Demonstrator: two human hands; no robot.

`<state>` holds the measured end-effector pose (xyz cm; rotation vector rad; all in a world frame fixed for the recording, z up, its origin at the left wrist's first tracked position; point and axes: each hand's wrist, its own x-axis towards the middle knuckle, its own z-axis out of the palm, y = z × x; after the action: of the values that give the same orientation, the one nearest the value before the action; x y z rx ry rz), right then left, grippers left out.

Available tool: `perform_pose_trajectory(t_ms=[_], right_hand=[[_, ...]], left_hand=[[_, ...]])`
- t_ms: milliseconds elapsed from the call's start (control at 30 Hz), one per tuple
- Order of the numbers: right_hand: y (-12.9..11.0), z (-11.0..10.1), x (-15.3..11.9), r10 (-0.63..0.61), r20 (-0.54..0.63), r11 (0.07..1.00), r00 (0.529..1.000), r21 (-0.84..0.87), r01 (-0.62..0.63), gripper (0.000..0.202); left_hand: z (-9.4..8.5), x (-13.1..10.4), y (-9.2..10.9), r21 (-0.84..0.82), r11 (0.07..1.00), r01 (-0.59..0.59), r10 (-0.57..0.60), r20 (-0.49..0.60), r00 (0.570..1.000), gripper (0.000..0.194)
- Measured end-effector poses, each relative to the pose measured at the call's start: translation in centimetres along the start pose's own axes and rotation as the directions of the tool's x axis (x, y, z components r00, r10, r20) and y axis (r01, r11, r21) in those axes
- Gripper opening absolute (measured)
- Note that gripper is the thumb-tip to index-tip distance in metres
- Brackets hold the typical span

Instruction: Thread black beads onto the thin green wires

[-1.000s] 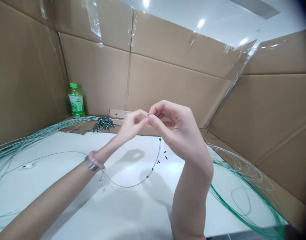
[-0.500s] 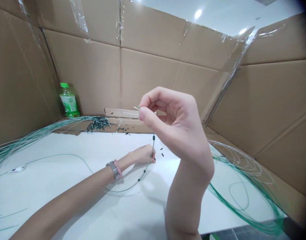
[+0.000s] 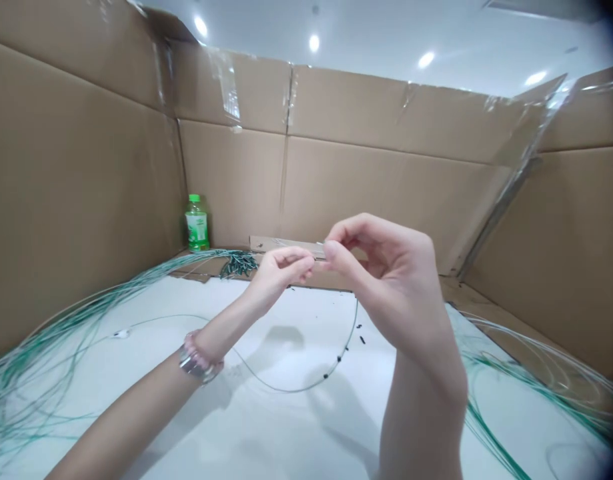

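My right hand (image 3: 386,273), raised in front of me, pinches the tip of a thin green wire (image 3: 306,388) between thumb and forefinger. The wire hangs down from that hand in a loop and runs left over the white table. Small black pieces, such as this black piece (image 3: 339,359), are threaded on it. My left hand (image 3: 286,268) is up beside the right one, thumb and forefinger closed on a tiny black piece (image 3: 315,259) that barely shows. The fingertips of both hands are close together. A watch and a pink bead bracelet (image 3: 199,357) circle my left wrist.
Loose black pieces (image 3: 362,340) lie on the white table (image 3: 196,427). A bundle of green wires (image 3: 111,293) with dark ends lies left, and coiled wires (image 3: 531,383) lie right. A green-capped bottle (image 3: 197,223) stands at the back corner. Cardboard walls (image 3: 366,193) enclose the table.
My left hand has risen from the table to the right hand's fingertips, bringing a tiny black piece. The view has tilted up and turned left. My right hand still pinches the wire.
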<state>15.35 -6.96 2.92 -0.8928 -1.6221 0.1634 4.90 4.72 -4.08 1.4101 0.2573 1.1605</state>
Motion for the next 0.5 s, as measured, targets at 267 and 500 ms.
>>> perform_pose_trajectory(t_ms=[267, 500], right_hand=[[-0.1, 2.6, -0.6, 0.001, 0.040, 0.999, 0.999, -0.047, 0.001, 0.008], [-0.5, 3.6, -1.2, -0.142, -0.050, 0.981, 0.989, -0.143, 0.134, 0.011]], left_hand=[[-0.4, -3.0, 6.0, -0.206, 0.965, -0.163, 0.176, 0.044, 0.983, 0.011], [-0.7, -3.2, 6.4, -0.193, 0.958, -0.212, 0.230, 0.075, 0.970, 0.007]])
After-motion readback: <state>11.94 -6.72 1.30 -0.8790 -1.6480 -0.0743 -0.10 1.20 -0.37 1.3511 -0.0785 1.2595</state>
